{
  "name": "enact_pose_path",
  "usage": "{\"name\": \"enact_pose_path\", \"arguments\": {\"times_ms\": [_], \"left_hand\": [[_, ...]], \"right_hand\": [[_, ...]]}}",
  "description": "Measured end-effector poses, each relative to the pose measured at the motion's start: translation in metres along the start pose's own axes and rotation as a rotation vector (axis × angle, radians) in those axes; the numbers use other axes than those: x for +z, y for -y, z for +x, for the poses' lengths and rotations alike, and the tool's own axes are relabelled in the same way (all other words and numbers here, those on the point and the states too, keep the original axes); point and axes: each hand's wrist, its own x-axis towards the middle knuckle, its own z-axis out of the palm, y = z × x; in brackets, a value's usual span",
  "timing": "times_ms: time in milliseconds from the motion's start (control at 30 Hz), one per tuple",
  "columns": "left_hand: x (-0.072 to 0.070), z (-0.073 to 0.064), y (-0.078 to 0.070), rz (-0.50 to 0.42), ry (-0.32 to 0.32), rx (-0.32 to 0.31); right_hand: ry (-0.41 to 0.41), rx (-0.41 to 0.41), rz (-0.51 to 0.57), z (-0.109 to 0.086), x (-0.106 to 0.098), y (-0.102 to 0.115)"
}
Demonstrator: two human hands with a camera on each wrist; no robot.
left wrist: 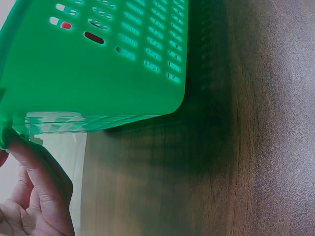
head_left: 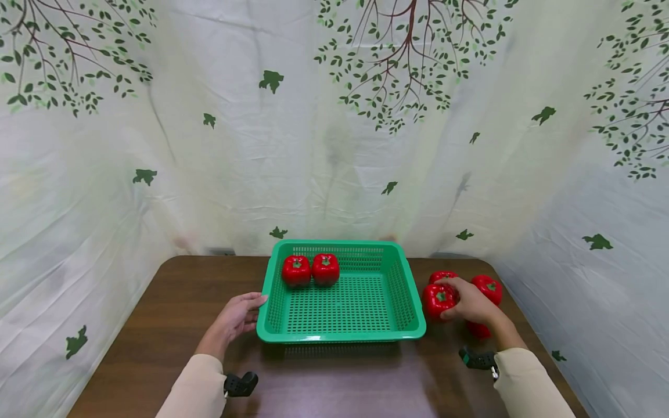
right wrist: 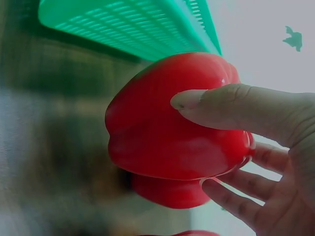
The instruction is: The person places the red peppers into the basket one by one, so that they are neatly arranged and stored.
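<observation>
A green plastic basket (head_left: pixel 342 337) with perforated walls stands on the table, two red bell peppers (head_left: pixel 296 271) side by side in its far left part. At its left rim my left hand (head_left: pixel 237 319) pinches the edge; the left wrist view shows fingers (left wrist: pixel 44 182) at the rim. Right of the basket, my right hand (head_left: pixel 470 299) grips a red bell pepper (head_left: pixel 438 300), its thumb (right wrist: pixel 236 105) across the near side. More red bell peppers (head_left: pixel 487 287) lie around that hand, partly hidden by it.
The brown wooden table (head_left: pixel 324 383) ends at a pale curtain (head_left: pixel 230 174) printed with leaves and branches, which hangs behind and along both sides. Dark devices (head_left: pixel 241 384) are strapped to both wrists.
</observation>
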Motion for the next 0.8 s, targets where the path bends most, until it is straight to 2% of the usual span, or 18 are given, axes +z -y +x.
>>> {"name": "enact_pose_path", "arguments": {"times_ms": [200, 467, 700, 800], "left_hand": [[0.000, 0.001, 0.001, -0.013, 0.015, 0.012], [0.001, 0.003, 0.004, -0.014, -0.001, 0.010], [0.000, 0.000, 0.002, -0.006, 0.023, 0.014], [0.000, 0.000, 0.001, -0.005, 0.007, 0.011]], "right_hand": [[-0.023, -0.018, 0.014, 0.003, -0.011, 0.006], [-0.042, -0.061, -0.021, 0.006, -0.023, 0.014], [-0.068, -0.077, -0.037, 0.009, -0.031, 0.023], [-0.067, -0.093, -0.025, 0.011, -0.034, 0.027]]}}
